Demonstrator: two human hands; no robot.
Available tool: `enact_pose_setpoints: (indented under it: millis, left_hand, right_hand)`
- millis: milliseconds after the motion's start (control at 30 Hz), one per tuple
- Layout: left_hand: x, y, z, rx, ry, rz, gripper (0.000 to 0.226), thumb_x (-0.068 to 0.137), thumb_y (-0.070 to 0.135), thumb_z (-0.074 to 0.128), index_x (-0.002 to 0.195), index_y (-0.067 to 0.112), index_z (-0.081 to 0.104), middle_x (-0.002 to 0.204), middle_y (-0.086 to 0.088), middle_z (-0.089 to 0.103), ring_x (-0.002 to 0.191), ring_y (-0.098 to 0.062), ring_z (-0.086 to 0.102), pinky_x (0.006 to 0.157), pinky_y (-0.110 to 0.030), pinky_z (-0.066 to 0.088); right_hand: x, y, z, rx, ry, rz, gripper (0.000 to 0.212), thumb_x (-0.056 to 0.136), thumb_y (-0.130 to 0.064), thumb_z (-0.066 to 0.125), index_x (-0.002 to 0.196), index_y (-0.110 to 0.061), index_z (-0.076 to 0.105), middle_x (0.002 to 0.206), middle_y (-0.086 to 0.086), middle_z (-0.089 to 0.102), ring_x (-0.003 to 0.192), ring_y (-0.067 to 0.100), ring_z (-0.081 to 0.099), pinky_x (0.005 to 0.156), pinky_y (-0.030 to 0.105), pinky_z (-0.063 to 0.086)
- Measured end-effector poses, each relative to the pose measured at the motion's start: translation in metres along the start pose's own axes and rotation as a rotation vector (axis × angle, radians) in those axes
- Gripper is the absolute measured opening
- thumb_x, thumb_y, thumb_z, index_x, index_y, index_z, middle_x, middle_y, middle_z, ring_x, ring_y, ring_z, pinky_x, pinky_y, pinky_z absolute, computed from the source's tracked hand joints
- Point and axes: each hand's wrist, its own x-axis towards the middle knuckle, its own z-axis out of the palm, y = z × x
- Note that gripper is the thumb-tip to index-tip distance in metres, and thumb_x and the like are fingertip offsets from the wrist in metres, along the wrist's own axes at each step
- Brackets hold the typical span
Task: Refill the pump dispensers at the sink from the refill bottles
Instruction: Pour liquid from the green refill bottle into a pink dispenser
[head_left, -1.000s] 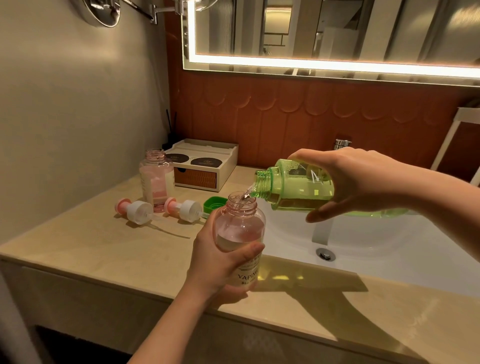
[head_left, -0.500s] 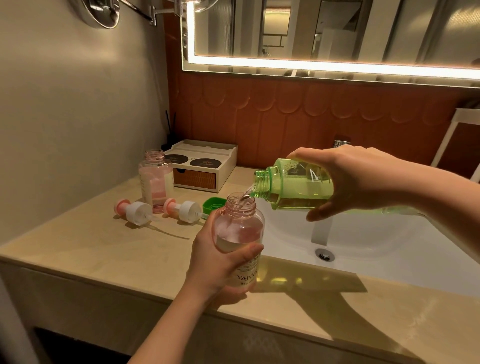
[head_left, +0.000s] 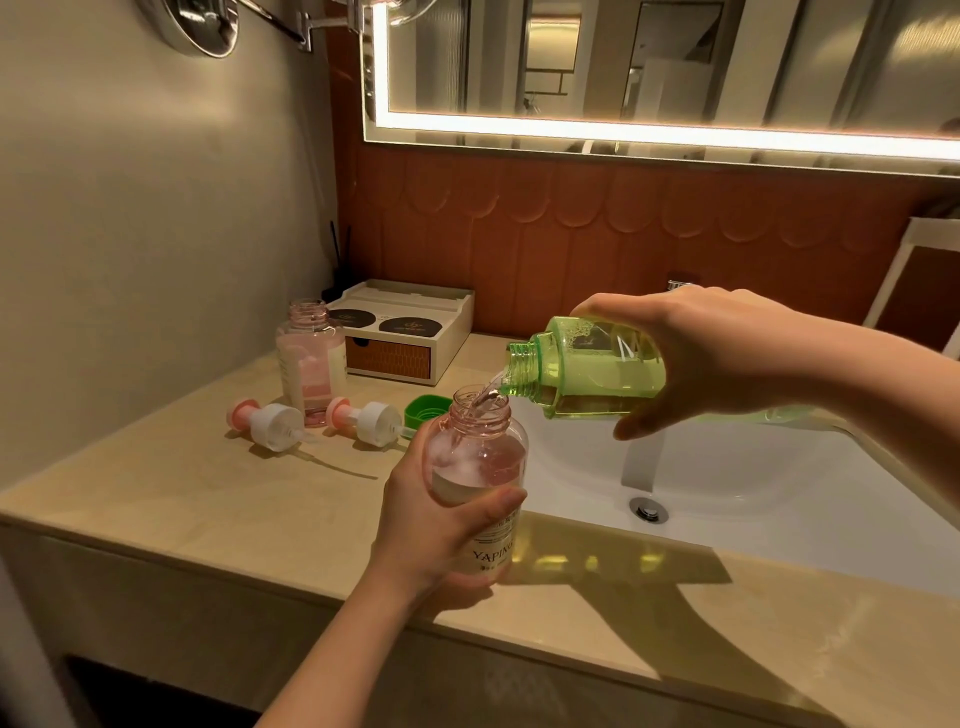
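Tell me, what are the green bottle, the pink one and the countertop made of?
Green bottle: likely clear tinted plastic; liquid shows through and the neck is threaded. Pink bottle: the same sort, see-through and glossy. Countertop: polished beige stone or a look-alike; it is veined and reflects light.

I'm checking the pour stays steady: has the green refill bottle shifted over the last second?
No. The green refill bottle keeps its place against the sink drain, neck over the pink dispenser.
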Motion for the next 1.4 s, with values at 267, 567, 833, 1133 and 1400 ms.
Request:
enact_pose_setpoints:
  millis: [267, 567, 833, 1133, 1400]
  left_hand:
    - [0.000, -0.002, 0.000, 0.005, 0.000, -0.013, 0.080, 0.039, 0.048, 0.079, 0.112, 0.027, 0.052, 0.109, 0.004, 0.067, 0.100, -0.009, 0.064, 0.083, -0.023, 0.053]
    - [0.000, 0.000, 0.000, 0.016, -0.002, 0.007, 0.077, 0.040, 0.048, 0.077, 0.110, 0.027, 0.052, 0.107, 0.004, 0.066, 0.098, -0.009, 0.064, 0.080, -0.020, 0.051]
    - [0.000, 0.001, 0.001, 0.007, -0.002, 0.006, 0.077, 0.039, 0.048, 0.078, 0.109, 0.028, 0.052, 0.108, 0.003, 0.065, 0.099, -0.009, 0.064, 0.077, -0.017, 0.052]
    - [0.000, -0.003, 0.000, 0.022, -0.005, -0.002, 0.096, 0.034, 0.056, 0.081, 0.118, 0.022, 0.051, 0.112, 0.000, 0.064, 0.103, -0.015, 0.062, 0.081, -0.024, 0.053]
    - [0.001, -0.003, -0.001, 0.012, -0.009, 0.000, 0.082, 0.039, 0.049, 0.081, 0.112, 0.025, 0.053, 0.109, 0.000, 0.066, 0.101, -0.016, 0.064, 0.083, -0.030, 0.053]
  right_hand:
    - [0.000, 0.000, 0.000, -0.001, -0.006, -0.006, 0.091, 0.064, -0.049, 0.076, 0.140, -0.035, 0.028, 0.126, -0.008, 0.057, 0.094, 0.007, 0.048, 0.058, 0.009, 0.036]
    - [0.003, -0.001, -0.001, -0.008, 0.002, -0.011, 0.091, 0.063, -0.049, 0.077, 0.139, -0.036, 0.029, 0.123, -0.009, 0.058, 0.091, 0.006, 0.046, 0.057, 0.010, 0.035]
    - [0.005, 0.000, -0.001, -0.014, -0.010, -0.012, 0.093, 0.064, -0.047, 0.076, 0.142, -0.035, 0.027, 0.126, -0.007, 0.057, 0.091, 0.005, 0.043, 0.054, 0.008, 0.031]
    - [0.007, 0.002, 0.001, -0.008, -0.002, -0.028, 0.093, 0.063, -0.047, 0.076, 0.141, -0.035, 0.027, 0.126, -0.007, 0.057, 0.092, 0.007, 0.044, 0.058, 0.012, 0.037]
    - [0.006, 0.006, 0.011, 0.097, 0.019, -0.051, 0.094, 0.060, -0.050, 0.077, 0.139, -0.038, 0.028, 0.127, -0.007, 0.056, 0.104, 0.014, 0.056, 0.079, 0.028, 0.051]
